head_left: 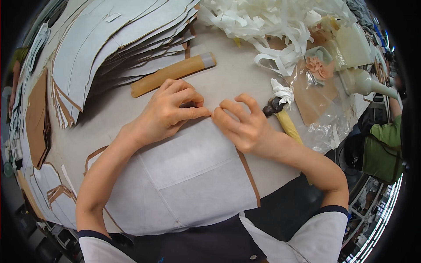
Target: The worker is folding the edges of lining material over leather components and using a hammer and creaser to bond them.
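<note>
A large white panel with brown edges lies in front of me, stitched or seamed across its face. At its far edge my left hand is closed, thumb and forefinger pinching. Right beside it, my right hand pinches the same edge near the corner, its other fingers curled and raised. The fingertips of both hands almost meet there, and any small thing between them is hidden. Just past my left hand is a tan roll with a grey end. A hammer with a black head and yellow handle lies by my right wrist.
A tall fanned stack of white panels stands far left. White strips are heaped at the back. Clear plastic bags and a pale bottle with a spout lie right. Brown pieces rest left. Another person's green clothing shows far right.
</note>
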A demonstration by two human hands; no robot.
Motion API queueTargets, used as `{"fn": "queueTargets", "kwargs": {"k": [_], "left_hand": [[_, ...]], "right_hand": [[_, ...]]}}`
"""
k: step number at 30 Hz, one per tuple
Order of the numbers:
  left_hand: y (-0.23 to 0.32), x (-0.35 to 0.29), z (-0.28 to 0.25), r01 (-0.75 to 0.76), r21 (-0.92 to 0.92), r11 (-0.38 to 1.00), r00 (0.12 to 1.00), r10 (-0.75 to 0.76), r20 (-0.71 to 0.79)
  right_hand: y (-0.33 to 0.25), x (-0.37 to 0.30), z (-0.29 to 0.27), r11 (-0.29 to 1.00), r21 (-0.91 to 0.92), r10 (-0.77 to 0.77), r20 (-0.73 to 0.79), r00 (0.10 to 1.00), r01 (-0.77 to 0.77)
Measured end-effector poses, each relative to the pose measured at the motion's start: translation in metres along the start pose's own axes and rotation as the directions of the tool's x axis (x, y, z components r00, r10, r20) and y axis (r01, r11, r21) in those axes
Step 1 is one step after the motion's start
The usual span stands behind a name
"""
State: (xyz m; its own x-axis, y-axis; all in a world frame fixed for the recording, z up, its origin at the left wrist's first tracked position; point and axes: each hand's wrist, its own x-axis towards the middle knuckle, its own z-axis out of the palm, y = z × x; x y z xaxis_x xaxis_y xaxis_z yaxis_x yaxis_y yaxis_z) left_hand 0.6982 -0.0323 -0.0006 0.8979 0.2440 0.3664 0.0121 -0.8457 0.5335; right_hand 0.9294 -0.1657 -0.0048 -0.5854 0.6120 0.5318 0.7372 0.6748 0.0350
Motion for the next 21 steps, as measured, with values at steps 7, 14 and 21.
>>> {"fn": "queueTargets", "kwargs": {"k": [7, 14, 21], "left_hand": [[0.039, -0.016, -0.002, 0.160, 0.168, 0.973, 0.968, -0.121, -0.221], [0.067, -0.045, 0.025, 0.277, 0.307, 0.911, 0.928, -0.171, -0.331], [0.066, -0.037, 0.039, 0.279, 0.440, 0.853, 0.942, -0.153, -0.299]], "right_hand": [[-0.006, 0.001, 0.002, 0.981, 0.126, 0.148, -0.017, 0.989, -0.145], [-0.021, 0.017, 0.005, 0.843, 0.320, 0.437, 0.062, 0.898, -0.432], [-0.022, 0.012, 0.006, 0.987, -0.001, 0.158, 0.071, 0.985, -0.158]]}}
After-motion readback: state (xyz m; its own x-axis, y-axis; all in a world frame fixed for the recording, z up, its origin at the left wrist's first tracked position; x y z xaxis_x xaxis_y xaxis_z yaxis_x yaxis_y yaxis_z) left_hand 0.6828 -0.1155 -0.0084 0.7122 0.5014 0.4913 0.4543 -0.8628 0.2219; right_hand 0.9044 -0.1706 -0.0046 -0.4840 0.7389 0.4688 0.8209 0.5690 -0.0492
